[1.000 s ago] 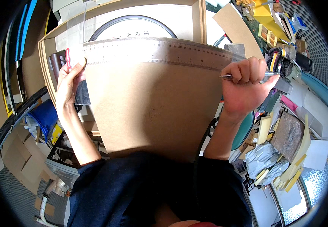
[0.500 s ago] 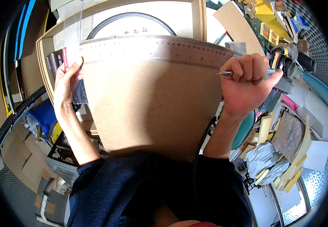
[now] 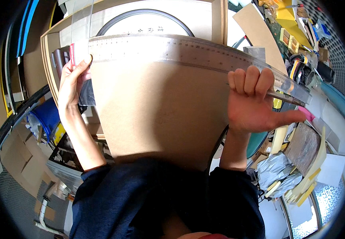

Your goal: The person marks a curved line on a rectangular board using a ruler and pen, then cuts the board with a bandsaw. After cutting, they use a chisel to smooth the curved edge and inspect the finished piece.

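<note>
A clear T-square ruler (image 3: 148,48) lies across the far edge of a brown board (image 3: 140,107). Its crosspiece, with a red label, runs along the board's left edge. My left hand (image 3: 71,79) is closed there, thumb on top of the ruler's corner and fingers partly hidden at the board's side. Over the board's right edge, just below the ruler's blade, my right hand (image 3: 252,101) has its fingers curled around a slim pen (image 3: 286,97), thumb stretched out to the right. The pen's tip, pointing left, is mostly hidden behind the fingers.
Beyond the board stands a shallow wooden frame (image 3: 220,20) with a dark ring on white paper inside. Tools and scraps clutter a bench at the far right. Offcuts and a grey plastic bag (image 3: 276,169) are piled at the right. A blue bin (image 3: 47,117) stands left.
My right hand has moved down and turned, its thumb now stretched out and the pen's rear end swung lower. The board and ruler sit slightly further right in view; my left hand keeps its grip.
</note>
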A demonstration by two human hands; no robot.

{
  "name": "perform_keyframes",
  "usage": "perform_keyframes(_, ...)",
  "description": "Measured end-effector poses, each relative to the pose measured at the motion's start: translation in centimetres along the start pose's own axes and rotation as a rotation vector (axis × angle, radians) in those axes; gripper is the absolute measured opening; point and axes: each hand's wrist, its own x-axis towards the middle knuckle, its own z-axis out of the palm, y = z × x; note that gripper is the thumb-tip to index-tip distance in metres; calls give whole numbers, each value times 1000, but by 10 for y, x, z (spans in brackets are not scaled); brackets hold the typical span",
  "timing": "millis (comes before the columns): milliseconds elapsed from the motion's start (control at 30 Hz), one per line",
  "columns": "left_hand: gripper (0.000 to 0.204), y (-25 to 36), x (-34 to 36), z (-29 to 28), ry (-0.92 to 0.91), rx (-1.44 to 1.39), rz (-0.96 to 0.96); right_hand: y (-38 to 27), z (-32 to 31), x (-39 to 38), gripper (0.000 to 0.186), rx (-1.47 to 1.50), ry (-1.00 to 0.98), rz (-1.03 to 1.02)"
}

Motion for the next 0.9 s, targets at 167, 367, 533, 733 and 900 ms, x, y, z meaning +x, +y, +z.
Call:
perform_keyframes(167,25,-1,0,1,13,-16,-3,-4,-15,-16,74,129,86,67)
perform_keyframes(367,25,-3,1,-2,27,0,0,-1,-23,-24,74,116,151,25)
perform_keyframes(533,26,1,-1,2,45,4,0,1,-24,-24,74,94,154,16)
perform_keyframes(733,25,-1,1,-1,33,28,1,1,-23,-24,74,73,143,12)
perform_keyframes(900,23,1,0,2,54,5,-5,3,-22,-22,73,114,147,0)
